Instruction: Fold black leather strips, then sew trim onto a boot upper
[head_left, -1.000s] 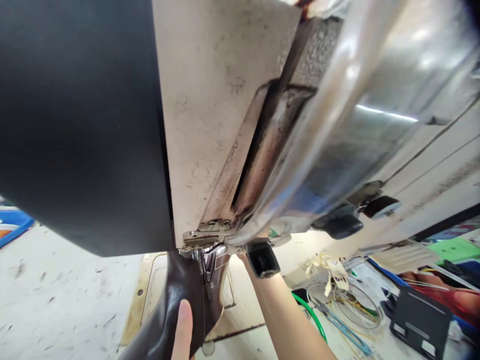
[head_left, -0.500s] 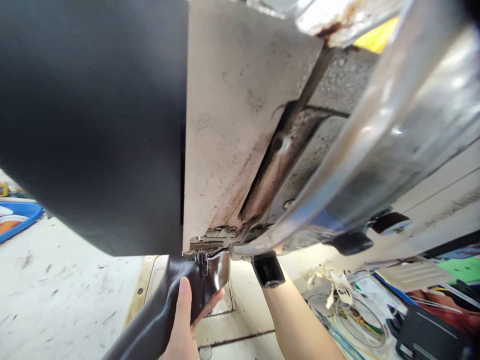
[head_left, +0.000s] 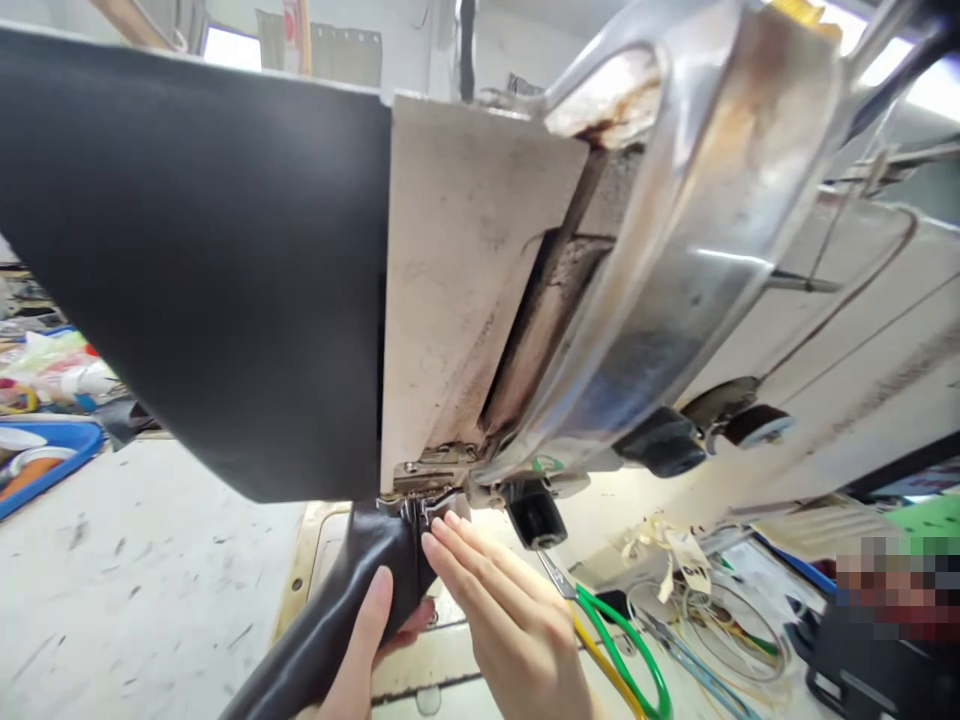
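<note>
My left hand (head_left: 367, 640) is closed around a strip of glossy black leather-like material (head_left: 322, 620), thumb on top and fingers beneath. The upper end of this piece reaches under the presser foot (head_left: 420, 505) of a sewing machine (head_left: 457, 270). My right hand (head_left: 510, 610) lies beside it with fingers stretched out and side by side, their tips against the material's right edge close to the foot. Its thumb is hidden. Scissors (head_left: 622, 640) with green and yellow handles show just right of this hand, partly covered by it.
A large black panel (head_left: 225, 280) hangs left of the machine head, above the white tabletop (head_left: 165, 560). A blue tray (head_left: 82, 460) stands at far left. Tangled cords (head_left: 720, 630), a paper tag (head_left: 686, 565) and a black box-like object (head_left: 870, 660) lie at right.
My right hand has come back from behind the machine head to the material at the foot, uncovering the scissors. The left hand keeps its grip, slightly lower. The view has tilted up.
</note>
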